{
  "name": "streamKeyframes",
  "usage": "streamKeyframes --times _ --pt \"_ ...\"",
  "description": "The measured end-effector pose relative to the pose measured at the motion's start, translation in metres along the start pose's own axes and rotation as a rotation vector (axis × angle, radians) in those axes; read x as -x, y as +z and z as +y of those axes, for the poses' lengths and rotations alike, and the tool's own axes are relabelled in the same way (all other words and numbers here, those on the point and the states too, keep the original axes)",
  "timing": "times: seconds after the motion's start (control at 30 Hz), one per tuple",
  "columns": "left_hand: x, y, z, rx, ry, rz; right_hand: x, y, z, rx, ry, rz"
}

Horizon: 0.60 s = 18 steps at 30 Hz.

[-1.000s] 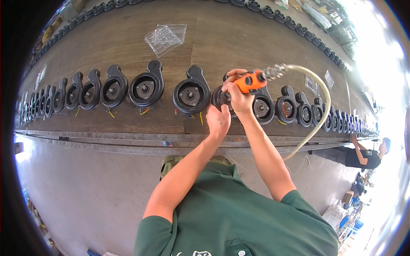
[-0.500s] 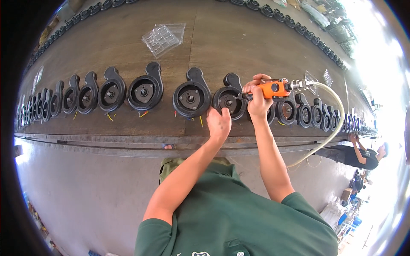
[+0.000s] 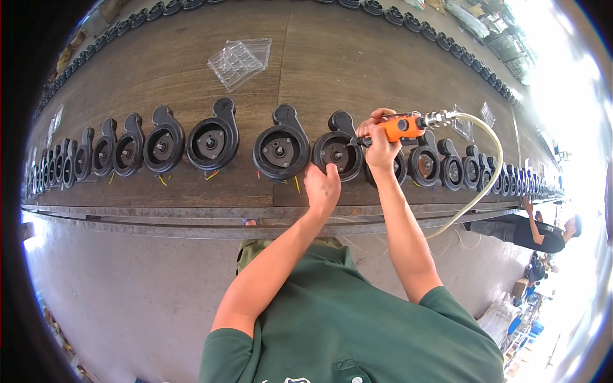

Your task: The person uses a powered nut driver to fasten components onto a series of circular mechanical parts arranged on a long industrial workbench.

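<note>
My right hand (image 3: 378, 145) is wrapped round an orange air screwdriver (image 3: 401, 127), held nearly level. Its dark tip points left and meets the right inner side of a round black blower housing (image 3: 331, 155), whose short arm points away from me. Whether a screw sits under the tip is too small to tell. At the near left rim of that housing, my left hand (image 3: 322, 190) grips it with the thumb on top; the other fingers are partly hidden. Just left of it lies another black housing (image 3: 279, 151) of the same kind, with a metal shaft in its middle.
Similar housings (image 3: 212, 143) line the near edge of the brown table (image 3: 159, 80), some with coloured wires. Clear plastic trays (image 3: 239, 62) lie farther back. From the screwdriver a pale hose (image 3: 497, 150) loops down over the metal table edge (image 3: 159, 212). A co-worker (image 3: 539, 233) stands at far right.
The whole view has shifted slightly, so the table's things sit a little lower and farther left. Both hands keep their hold, and the screwdriver tip stays at the same housing.
</note>
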<state>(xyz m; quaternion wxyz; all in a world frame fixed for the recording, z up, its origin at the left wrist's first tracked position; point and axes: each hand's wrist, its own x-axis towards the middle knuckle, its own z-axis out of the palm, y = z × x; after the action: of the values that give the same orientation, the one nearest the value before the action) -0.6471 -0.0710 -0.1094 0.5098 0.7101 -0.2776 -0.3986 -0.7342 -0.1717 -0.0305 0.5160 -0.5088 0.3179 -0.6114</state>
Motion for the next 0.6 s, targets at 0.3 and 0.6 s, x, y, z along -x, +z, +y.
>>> streamKeyframes --times 0.3,0.6 --pt "-0.004 0.002 -0.003 0.08 -0.173 -0.076 -0.003 0.004 0.008 0.044 0.013 -0.107" --pt "0.005 -0.007 0.012 0.077 -0.217 -0.055 0.02 0.004 0.004 0.122 -0.077 -0.087"
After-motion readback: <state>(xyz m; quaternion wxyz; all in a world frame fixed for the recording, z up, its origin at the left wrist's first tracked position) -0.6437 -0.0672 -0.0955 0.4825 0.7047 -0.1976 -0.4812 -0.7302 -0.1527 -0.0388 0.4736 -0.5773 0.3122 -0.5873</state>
